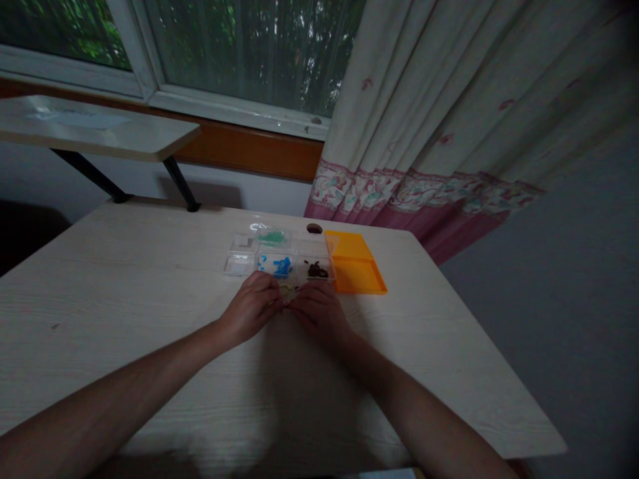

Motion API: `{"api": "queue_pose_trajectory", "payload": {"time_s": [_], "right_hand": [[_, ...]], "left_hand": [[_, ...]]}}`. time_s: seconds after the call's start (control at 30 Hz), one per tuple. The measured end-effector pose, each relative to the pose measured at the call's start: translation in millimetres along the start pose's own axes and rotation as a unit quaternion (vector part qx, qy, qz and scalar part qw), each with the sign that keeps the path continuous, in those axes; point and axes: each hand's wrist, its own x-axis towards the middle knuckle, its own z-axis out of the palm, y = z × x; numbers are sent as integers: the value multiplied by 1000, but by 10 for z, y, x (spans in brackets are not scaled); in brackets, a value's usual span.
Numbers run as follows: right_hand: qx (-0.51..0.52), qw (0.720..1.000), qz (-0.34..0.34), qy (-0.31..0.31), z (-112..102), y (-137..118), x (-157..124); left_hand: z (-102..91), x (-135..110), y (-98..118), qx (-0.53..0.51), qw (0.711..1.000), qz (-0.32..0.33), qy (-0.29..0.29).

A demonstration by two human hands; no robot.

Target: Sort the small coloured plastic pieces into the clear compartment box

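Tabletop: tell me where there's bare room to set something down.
Bare tabletop spreads between the left forearm and black shelf legs, and between the right forearm and the tabletop's right edge. Crowded: the middle, where left hand and right hand meet near the clear trays and orange case.

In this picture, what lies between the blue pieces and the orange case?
The dark pieces, in a clear tray, lie between the blue pieces and the orange case, as the head view shows.

Loose pieces [282,267] in trays [327,261] on table [150,293]; box [358,275] right of trays
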Motion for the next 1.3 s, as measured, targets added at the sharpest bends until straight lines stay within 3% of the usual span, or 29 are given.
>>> {"api": "queue_pose_trajectory", "payload": {"time_s": [0.2, 0.33, 0.43, 0.53, 0.6, 0.87, 1.3], "right_hand": [[8, 1000, -13, -7, -8, -11, -2], [13, 1000, 2, 28, -53, 11, 13], [-3, 991, 87, 102, -113, 103, 20], [-36, 960, 207, 183, -157, 270, 10], [-56, 942, 260, 205, -171, 386, -3], [-102, 926, 321, 169, -191, 539, -27], [-86, 936, 308, 146, -198, 518, -4]], "left_hand": [[-5, 1, 0, 2, 1000, 5, -7], [-9, -2, 3, -7, 1000, -4, 4], [-17, -2, 4, -23, 999, -18, 24], [-25, 2, 3, -41, 998, -28, 35], [-24, 2, -6, -43, 998, -36, 39], [-10, -14, -68, -38, 996, -49, 71], [-13, -27, -64, 18, 996, -64, 67]]}}
